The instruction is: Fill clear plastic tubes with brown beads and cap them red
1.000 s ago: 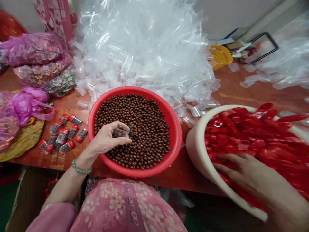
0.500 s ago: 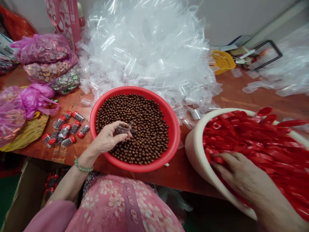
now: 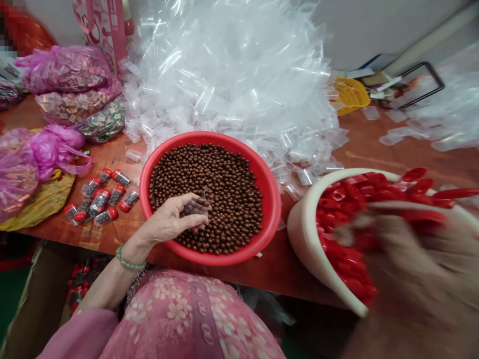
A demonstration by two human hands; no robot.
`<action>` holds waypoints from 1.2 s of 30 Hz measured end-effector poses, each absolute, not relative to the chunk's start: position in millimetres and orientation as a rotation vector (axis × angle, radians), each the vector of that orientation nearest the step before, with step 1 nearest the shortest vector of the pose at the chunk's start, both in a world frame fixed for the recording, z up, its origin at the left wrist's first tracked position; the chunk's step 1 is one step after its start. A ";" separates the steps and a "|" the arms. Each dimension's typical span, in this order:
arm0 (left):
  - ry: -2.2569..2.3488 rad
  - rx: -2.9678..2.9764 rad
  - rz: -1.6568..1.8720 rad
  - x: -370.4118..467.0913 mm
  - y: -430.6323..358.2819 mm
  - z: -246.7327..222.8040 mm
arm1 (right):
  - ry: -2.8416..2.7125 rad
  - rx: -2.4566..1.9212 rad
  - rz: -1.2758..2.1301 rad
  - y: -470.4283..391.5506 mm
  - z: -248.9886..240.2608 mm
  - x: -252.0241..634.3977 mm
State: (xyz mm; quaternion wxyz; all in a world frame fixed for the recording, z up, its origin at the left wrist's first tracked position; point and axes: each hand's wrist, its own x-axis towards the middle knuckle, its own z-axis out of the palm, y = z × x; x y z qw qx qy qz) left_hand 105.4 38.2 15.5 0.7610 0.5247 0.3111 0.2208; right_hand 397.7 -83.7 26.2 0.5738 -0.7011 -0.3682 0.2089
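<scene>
My left hand (image 3: 175, 219) is closed around a small clear plastic tube (image 3: 192, 207) with a round open mouth. It holds the tube over a red basin (image 3: 275, 209) full of glossy brown balls (image 3: 220, 199); some brown shows through the tube. My right hand (image 3: 407, 264) is over a white bucket (image 3: 303, 229) heaped with red plastic pieces (image 3: 344, 259), some scoop-shaped. Motion smears its fingers, and a blurred red shape (image 3: 419, 219) shows beside them; whether the hand grips it I cannot tell.
Behind the basin rises a large heap of clear tubes (image 3: 232, 75). Several filled red-capped tubes (image 3: 100, 199) lie left of it. Pink bags (image 3: 75, 70) of small packets stand far left, a yellow basket (image 3: 350, 94) at back right. Below the table edge is a cardboard box (image 3: 37, 294).
My right hand has lifted from the red pieces at the bucket's left side and come closer to the camera, now badly blurred. My left hand still holds the tube, tilted slightly differently.
</scene>
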 end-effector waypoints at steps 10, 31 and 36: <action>0.505 1.052 0.389 92.0 38.5 7.1 | -1.615 -1.191 1.196 7.9 34.9 291.4; 0.561 0.833 0.523 98.7 44.2 2.0 | -1.558 -1.266 1.313 7.6 25.7 308.4; 0.682 0.775 0.574 105.9 38.2 1.9 | -1.045 -1.095 1.434 7.2 17.0 281.5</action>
